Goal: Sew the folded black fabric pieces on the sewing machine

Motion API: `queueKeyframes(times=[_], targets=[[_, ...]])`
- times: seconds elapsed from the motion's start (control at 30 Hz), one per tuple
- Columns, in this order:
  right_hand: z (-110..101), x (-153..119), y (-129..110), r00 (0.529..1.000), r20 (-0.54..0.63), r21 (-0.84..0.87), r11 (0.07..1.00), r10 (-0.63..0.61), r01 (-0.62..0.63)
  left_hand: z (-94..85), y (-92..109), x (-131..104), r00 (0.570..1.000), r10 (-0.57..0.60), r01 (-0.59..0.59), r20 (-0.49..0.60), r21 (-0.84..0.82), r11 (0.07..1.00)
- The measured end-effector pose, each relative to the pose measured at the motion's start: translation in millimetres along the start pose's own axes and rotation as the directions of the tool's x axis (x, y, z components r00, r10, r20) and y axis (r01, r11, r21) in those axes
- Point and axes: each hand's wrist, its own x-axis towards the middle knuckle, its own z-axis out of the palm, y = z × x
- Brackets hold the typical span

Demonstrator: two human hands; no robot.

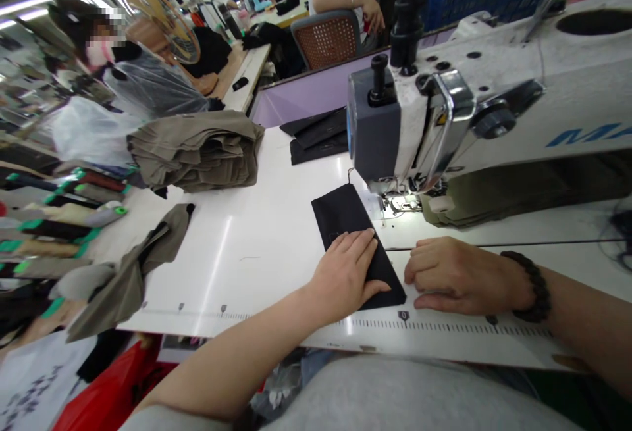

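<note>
A black fabric panel (pixel 337 210) lies flat on the white sewing table (pixel 266 247), left of the lit needle area. My left hand (pixel 345 276) rests on it, fingers stretched out and palm down. Just right of the panel, my right hand (pixel 454 276) lies on the table with its fingers curled in; whatever they hold, if anything, is hidden. A dark bracelet (pixel 530 286) circles the right wrist. The sewing machine (pixel 444 108) stands beyond both hands, its presser foot (pixel 405 203) close to the panel's right edge.
Olive fabric pieces (pixel 518 191) lie under the machine arm. More black pieces (pixel 318 135) sit behind the panel. A pile of brown-grey fabric (pixel 197 151) and thread cones (pixel 54 230) are at left. A ruler strip (pixel 444 328) runs along the front edge. Other people sit beyond.
</note>
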Motion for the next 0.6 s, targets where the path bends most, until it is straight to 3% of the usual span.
queueKeyframes(times=[0.23,0.4,0.6], targets=[[13,0,1,0.999,0.020,-0.299,0.953,-0.036,0.041,9.1,0,-5,1.000,-0.004,0.004,-0.029,-0.005,1.000],[15,0,0,1.000,0.000,-0.371,0.928,-0.030,0.028,6.9,-3,-1,1.000,-0.015,0.014,0.012,0.041,0.999],[14,-1,8,0.996,-0.085,-0.453,0.888,0.040,-0.075,1.2,-14,21,0.997,-0.016,0.006,0.081,0.122,0.992]])
